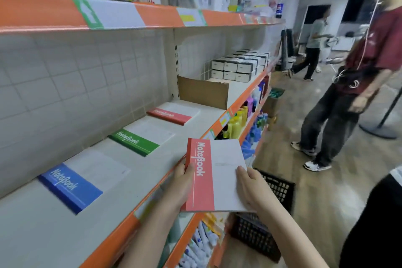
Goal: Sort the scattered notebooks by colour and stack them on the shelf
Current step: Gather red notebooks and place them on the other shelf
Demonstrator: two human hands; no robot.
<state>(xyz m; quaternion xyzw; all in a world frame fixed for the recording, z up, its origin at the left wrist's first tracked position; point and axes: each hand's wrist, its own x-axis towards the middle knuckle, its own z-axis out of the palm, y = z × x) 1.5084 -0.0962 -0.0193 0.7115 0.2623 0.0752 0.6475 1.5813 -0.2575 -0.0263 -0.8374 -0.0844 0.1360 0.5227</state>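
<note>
Left hand [182, 177] grips the spine edge, and right hand [250, 185] the white side, of a red-and-white notebook [214, 175] (cover reads "Notebook") held before the orange-edged shelf [121, 222]. On the shelf lie blue [71, 187], green [136, 142] and red [169, 115] "Notebook" stacks.

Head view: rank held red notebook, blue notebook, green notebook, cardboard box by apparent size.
1. held red notebook
2. blue notebook, close to first
3. cardboard box
4. green notebook
Nearness inflates the first two; the notebooks may match.
</note>
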